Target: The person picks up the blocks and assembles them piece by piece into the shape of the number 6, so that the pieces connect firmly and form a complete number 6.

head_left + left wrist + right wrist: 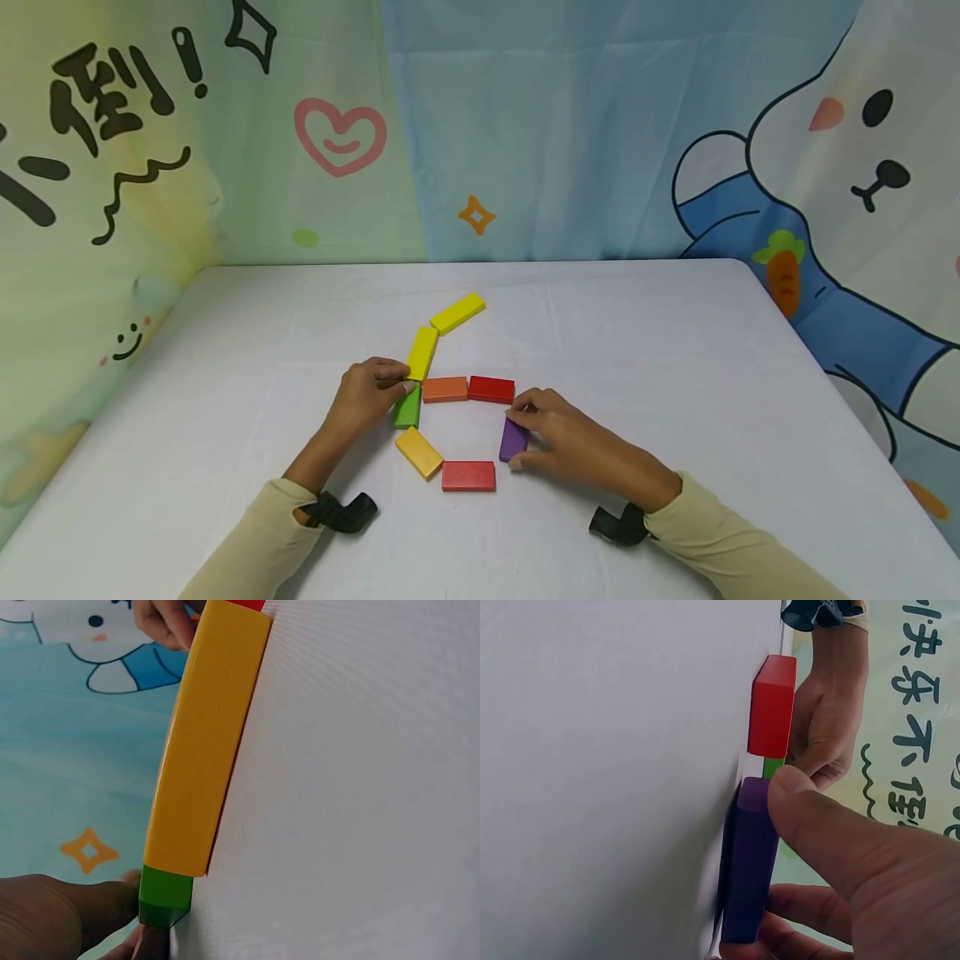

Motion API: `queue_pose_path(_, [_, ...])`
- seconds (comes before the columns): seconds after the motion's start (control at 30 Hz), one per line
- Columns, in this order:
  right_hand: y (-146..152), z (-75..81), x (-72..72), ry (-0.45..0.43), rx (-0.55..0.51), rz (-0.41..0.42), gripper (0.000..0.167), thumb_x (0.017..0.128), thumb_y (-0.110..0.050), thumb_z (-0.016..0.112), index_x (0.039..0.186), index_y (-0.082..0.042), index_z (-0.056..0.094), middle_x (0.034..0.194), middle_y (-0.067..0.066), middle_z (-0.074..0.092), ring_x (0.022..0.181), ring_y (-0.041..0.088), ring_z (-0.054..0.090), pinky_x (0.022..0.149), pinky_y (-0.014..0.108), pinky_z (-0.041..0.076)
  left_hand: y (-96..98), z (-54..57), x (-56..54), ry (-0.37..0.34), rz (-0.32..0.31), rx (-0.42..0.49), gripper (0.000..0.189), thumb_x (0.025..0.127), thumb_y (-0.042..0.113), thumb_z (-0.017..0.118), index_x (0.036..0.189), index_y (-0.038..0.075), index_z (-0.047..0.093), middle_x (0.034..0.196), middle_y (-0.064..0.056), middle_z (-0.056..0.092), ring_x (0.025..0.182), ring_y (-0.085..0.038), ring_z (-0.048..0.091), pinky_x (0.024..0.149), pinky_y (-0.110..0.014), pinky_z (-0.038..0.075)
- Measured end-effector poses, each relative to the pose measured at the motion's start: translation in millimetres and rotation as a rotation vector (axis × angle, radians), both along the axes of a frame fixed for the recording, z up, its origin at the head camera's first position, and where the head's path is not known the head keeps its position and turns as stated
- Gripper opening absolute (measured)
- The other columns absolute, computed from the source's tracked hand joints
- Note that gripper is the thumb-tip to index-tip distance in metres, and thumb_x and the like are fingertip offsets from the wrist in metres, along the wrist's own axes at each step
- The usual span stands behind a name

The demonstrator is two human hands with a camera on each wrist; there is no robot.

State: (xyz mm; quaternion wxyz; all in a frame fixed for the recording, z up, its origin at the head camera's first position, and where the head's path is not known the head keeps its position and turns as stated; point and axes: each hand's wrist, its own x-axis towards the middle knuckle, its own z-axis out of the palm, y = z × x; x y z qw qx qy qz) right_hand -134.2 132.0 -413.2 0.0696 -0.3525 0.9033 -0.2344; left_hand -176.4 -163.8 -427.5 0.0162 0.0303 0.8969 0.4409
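Observation:
Flat coloured blocks lie in a loop on the white table. My left hand is at the green block, with thumb and fingers at its far end, beside the lower yellow block. In the left wrist view, the green block shows behind the large amber block. My right hand pinches the purple block by its two ends, thumb at the near one. The right wrist view shows this purple block flat near the table, a dark shadow beside it.
Beyond the green block, a second yellow block slants off to the back right. An orange block and a dark red block form a row. Nearer lie the amber block and a red block. A printed curtain hangs behind.

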Motion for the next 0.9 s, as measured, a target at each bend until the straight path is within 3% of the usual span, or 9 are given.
queue_pose_path(0.7, [-5.1,0.7,1.8,0.028,0.037,-0.039,0.066,0.08,-0.036,0.081,0.129,0.004,0.06,0.125,0.01,0.051,0.115,0.023,0.048,0.094,0.035,0.048,-0.8,-1.6,0.3,0.012,-0.004,0.015,0.024,0.089,0.006,0.071,0.112,-0.003,0.071,0.115,-0.012,0.063,0.104,-0.027,0.063,0.083,-0.036,0.054])
queue_pose_path(0.9, [-7.6,4.6,1.9,-0.017,0.067,-0.121,0.061,0.085,-0.041,0.074,0.131,-0.003,0.061,0.127,0.007,0.053,0.116,0.021,0.051,0.095,0.037,0.048,-0.3,-2.0,1.2,0.015,0.006,0.015,0.024,0.088,0.006,0.071,0.111,-0.002,0.071,0.114,-0.013,0.063,0.103,-0.027,0.063,0.083,-0.036,0.054])
